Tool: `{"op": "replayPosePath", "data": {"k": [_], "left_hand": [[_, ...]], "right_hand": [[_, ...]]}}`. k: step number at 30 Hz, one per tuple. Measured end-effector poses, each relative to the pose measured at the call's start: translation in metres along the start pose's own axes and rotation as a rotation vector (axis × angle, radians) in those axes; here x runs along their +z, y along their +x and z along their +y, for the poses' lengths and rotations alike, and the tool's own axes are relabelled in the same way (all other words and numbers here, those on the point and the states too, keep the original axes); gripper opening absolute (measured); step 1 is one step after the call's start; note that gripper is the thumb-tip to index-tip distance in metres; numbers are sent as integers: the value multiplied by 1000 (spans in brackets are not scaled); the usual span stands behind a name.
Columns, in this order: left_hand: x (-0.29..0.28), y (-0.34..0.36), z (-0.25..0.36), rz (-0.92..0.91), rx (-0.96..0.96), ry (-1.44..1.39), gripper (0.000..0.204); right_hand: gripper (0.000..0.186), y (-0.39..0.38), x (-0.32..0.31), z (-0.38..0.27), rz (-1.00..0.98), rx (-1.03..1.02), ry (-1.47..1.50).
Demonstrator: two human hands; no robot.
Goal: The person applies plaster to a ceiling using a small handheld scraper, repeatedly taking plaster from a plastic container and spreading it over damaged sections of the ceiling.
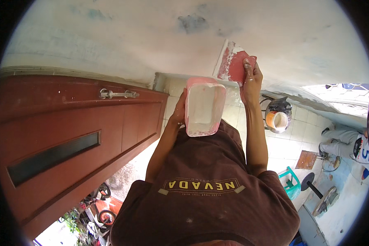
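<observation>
My left hand (pixel 179 110) is closed around the side of a pink rectangular tub (pixel 205 134), held in front of my chest. White paste coats the tub's inside and rim. My right hand (pixel 252 82) grips a flat red putty spreader (pixel 235 65), its thumb pressed on the face. White paste is smeared along the spreader's far edge, which is at the pale wall (pixel 131 37); whether it touches cannot be told. The wall has grey-blue patches (pixel 192 23) above the spreader.
A reddish-brown door (pixel 65 119) with a metal handle (pixel 119 94) stands at the left. To the right are an orange-and-white bucket (pixel 279 121), a green plastic stool (pixel 290 182) and another person (pixel 346 143) low by the wall. Light tiles (pixel 301 127) cover the floor.
</observation>
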State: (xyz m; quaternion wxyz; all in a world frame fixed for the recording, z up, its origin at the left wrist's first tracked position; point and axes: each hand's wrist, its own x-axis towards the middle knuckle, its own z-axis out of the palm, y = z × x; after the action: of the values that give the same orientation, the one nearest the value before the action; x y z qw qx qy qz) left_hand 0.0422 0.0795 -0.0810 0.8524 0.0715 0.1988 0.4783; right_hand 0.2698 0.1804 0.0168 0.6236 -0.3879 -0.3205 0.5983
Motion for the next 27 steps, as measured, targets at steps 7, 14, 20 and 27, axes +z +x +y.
{"op": "replayPosePath", "data": {"k": [7,14,20,27], "left_hand": [[37,-25,-15,126,206,-26,70],[63,-26,-9,122,296,2,70],[57,-21,-11,121,335,-58,68],[47,-25,-14,169,298,-33,67]], "right_hand": [[34,-35,-26,-15,-27,-21,4],[27,-50,-28,-19,-568,-114,-3],[22,-52,-18,-21,-730,-164,-207],[41,-72,-43,1,-598,220,-138]]}}
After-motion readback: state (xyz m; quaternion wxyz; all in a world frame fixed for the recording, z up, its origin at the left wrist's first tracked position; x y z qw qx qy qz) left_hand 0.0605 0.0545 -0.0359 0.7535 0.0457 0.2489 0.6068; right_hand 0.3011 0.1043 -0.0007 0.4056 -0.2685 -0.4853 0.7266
